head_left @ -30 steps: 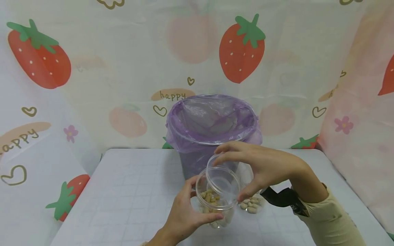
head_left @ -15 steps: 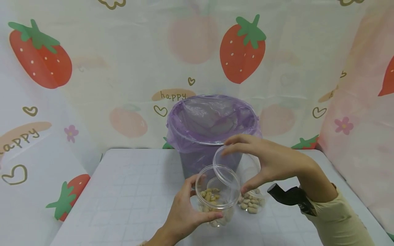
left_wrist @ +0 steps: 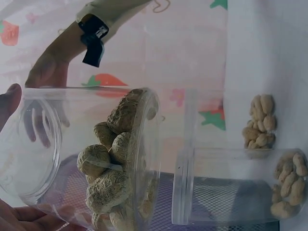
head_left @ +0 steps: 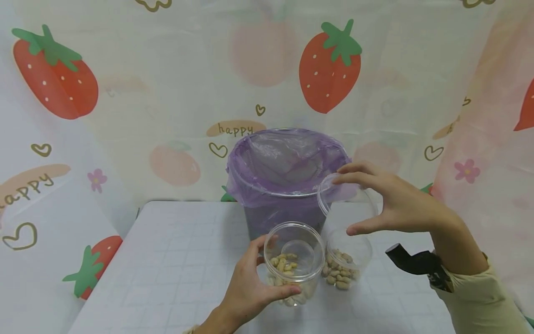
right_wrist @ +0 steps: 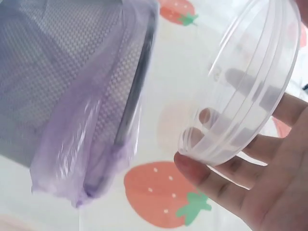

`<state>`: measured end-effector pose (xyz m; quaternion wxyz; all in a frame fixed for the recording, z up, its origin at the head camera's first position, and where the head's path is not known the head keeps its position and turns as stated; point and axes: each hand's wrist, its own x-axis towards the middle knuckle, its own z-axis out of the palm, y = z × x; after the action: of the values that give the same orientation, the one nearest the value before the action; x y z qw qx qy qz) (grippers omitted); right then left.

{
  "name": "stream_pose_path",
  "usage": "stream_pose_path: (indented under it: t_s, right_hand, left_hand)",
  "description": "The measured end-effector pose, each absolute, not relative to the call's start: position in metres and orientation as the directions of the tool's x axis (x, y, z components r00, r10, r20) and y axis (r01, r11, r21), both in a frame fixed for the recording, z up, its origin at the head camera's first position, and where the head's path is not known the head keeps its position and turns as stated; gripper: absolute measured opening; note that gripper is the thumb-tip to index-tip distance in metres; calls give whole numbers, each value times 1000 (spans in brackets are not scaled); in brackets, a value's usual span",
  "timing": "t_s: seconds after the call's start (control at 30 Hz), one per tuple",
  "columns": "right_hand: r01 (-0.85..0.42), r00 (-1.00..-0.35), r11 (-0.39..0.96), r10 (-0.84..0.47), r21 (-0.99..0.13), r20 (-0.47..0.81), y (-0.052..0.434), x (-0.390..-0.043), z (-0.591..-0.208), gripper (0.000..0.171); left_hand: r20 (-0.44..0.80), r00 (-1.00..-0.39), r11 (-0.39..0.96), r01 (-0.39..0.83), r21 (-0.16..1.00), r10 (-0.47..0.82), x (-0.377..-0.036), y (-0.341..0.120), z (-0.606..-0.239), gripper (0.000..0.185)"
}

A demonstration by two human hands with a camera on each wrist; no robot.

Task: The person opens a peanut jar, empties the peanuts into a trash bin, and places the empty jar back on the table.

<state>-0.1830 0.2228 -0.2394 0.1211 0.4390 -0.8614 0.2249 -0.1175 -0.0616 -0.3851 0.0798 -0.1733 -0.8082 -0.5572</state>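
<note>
My left hand (head_left: 250, 285) grips a clear round jar (head_left: 306, 264), thumb on the near side and fingers on the far side. Peanuts in their shells (head_left: 283, 266) lie in its bottom, and its mouth is uncovered. Up and to the right, my right hand (head_left: 398, 202) holds a clear plastic lid (right_wrist: 250, 82) by its rim, apart from the jar. In the left wrist view, peanuts (left_wrist: 108, 190) show large through the held jar's wall. Behind it stand two more clear jars, a nearer one (left_wrist: 226, 192) and a farther one (left_wrist: 211, 120), both with peanuts at the bottom.
A mesh bin (head_left: 267, 218) lined with a purple plastic bag (head_left: 250, 185) stands behind the jars, close to the lid. The white table (head_left: 175, 264) meets strawberry-printed cloth (head_left: 175, 93) at its back and sides. A black strap (head_left: 419, 264) is on the right wrist.
My right hand has moved up and to the right, carrying the lid away from the jar's mouth. The left hand and its jar have hardly moved. More of the jar behind now shows.
</note>
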Motion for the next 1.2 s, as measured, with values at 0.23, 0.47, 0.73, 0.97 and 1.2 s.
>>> stream_pose_path:
  t_s: [0.23, 0.47, 0.73, 0.97, 1.2]
  right_hand:
    - [-802, -598, 491, -649, -341, 471, 249, -196, -241, 79]
    - [-646, -763, 586, -487, -489, 424, 278, -215, -253, 72]
    - [-406, -913, 676, -266, -615, 310, 301, -238, -273, 63]
    - [-201, -979, 723, -143, -661, 142, 321, -264, -305, 74]
    - [-138, -990, 774, -94, -618, 103, 328, -284, -346, 84]
  left_hand:
    - [323, -927, 325, 370, 870, 190, -118, -62, -384, 96]
    - [339, -918, 334, 391, 858, 205, -120, -63, -384, 98]
    - [324, -925, 327, 374, 868, 200, -120, -64, -383, 97]
    - [310, -931, 314, 358, 879, 194, -118, -63, -382, 97]
    - [304, -933, 316, 352, 881, 194, -118, -63, -383, 97]
